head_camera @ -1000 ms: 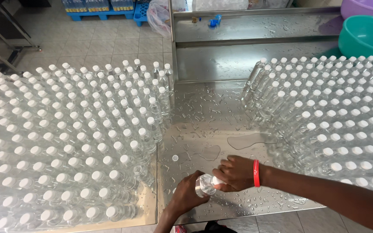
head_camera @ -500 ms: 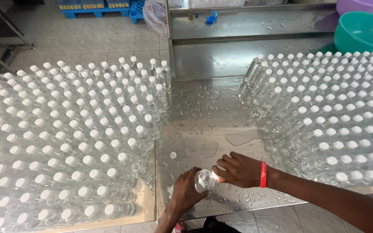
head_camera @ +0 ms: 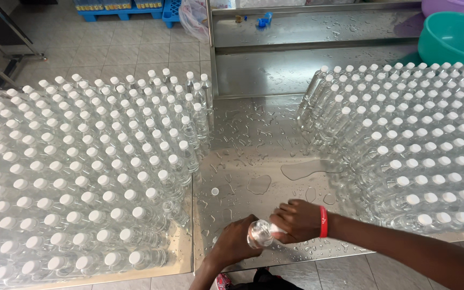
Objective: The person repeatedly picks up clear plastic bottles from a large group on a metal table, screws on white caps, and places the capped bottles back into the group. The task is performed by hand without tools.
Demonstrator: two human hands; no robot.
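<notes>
Bottle (head_camera: 260,234) lies clamped between both hands, left hand (head_camera: 236,243) gripping its body, right hand (head_camera: 298,220) twisting its cap; capped bottles (head_camera: 81,177) stand leftward.

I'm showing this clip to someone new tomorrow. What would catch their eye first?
The two big fields of clear white-capped bottles: one crowd on the left, another on the right. Between them lies a wet steel table, where the left hand and right hand grip a single bottle at the near edge.
</notes>
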